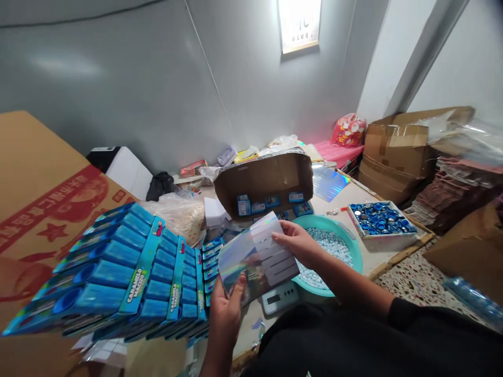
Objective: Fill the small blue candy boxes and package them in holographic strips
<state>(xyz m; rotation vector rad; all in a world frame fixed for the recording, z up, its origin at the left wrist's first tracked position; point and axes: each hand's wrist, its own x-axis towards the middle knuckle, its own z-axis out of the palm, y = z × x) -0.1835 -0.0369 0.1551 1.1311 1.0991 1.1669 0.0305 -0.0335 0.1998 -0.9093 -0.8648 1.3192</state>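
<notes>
A shiny silvery sheet [275,267], perhaps folded card with dark slits or lines across its right part, is held up between both hands over the table's front. My left hand [227,301] grips its lower left edge, the thumb lying on the face. At the upper right edge my right hand [296,241] pinches it between thumb and fingers. Beneath and behind the sheet stand a white digital scale [281,298] and a turquoise basin [357,256] of small pale blue and white pieces [330,246]. Stacked blue candy display packs [137,267] rise left of my left hand.
An upright brown cardboard box [263,183] stands behind the sheet, with small blue packets at its foot. To the right, a white box [389,238] holds blue caps. A large printed carton [43,183] blocks the far left. More cartons [393,152] stand at the right.
</notes>
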